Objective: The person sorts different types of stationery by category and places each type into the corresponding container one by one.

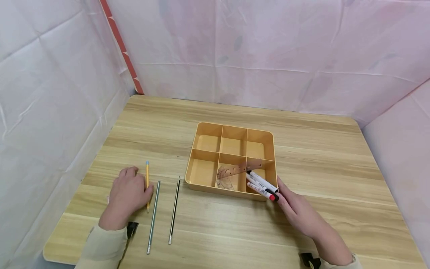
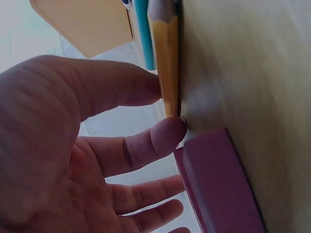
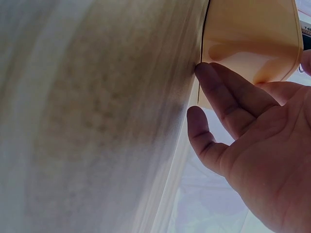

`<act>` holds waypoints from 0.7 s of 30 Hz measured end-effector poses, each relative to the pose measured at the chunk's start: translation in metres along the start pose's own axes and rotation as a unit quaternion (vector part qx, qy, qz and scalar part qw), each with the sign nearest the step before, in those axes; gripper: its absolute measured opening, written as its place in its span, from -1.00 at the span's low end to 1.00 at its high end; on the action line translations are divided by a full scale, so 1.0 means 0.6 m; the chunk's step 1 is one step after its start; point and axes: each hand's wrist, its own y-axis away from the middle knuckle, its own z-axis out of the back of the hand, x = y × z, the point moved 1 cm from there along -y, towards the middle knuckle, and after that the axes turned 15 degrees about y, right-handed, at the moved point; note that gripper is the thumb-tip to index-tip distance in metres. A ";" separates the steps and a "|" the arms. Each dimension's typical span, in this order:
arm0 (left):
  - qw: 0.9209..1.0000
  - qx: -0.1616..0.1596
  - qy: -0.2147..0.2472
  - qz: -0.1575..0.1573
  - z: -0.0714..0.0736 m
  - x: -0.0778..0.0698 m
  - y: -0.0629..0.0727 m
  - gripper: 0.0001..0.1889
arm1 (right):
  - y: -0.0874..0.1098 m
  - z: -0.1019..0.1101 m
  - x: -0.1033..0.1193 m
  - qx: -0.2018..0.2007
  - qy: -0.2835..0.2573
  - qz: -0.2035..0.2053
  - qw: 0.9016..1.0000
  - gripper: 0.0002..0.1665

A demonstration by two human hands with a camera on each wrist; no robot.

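Note:
My left hand [image 1: 129, 190] pinches a yellow pencil [image 1: 147, 179] between thumb and index finger on the table. Beside these fingers, a pink eraser [image 2: 218, 184] shows in the left wrist view; in the head view the hand mostly hides it. My right hand [image 1: 299, 211] grips the near right corner of an orange six-compartment box [image 1: 219, 160], fingers along its outer side wall. White markers [image 1: 265, 181] with black and red caps lean out of the near right compartment by the right thumb. Clear ruler pieces [image 1: 231, 172] rest in the near middle compartment, one crossing the divider.
A green-grey pencil [image 1: 153, 216] and a black pencil [image 1: 174, 211] lie between the left hand and the box. Pale cloth walls [image 1: 255, 56] enclose the wooden table [image 1: 235, 231] at the back and sides.

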 end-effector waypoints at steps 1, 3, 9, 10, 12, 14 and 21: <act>1.000 0.004 0.000 0.000 0.000 0.000 0.001 -0.58 | 0.000 0.000 0.000 0.000 0.001 0.000 1.000 -0.30; 1.000 0.011 0.002 0.003 0.000 -0.001 0.002 -0.60 | 0.000 0.000 0.000 0.000 0.001 0.000 1.000 -0.30; 1.000 0.012 0.012 0.007 0.000 -0.004 0.004 -0.57 | 0.000 0.000 0.001 0.002 0.000 -0.002 1.000 -0.30; 1.000 0.012 0.013 0.006 0.001 -0.004 0.004 -0.55 | 0.000 0.001 0.001 0.002 0.000 -0.002 1.000 -0.30; 1.000 0.010 0.015 0.005 0.002 -0.005 0.004 -0.53 | 0.000 0.002 0.002 0.002 0.000 -0.002 1.000 -0.30; 1.000 0.009 0.018 0.004 0.002 -0.005 0.004 -0.51 | 0.000 0.002 0.003 0.002 -0.001 -0.002 1.000 -0.30; 1.000 -0.011 0.017 -0.004 0.002 -0.002 0.003 -0.58 | 0.000 0.002 0.004 0.005 -0.003 -0.004 1.000 -0.30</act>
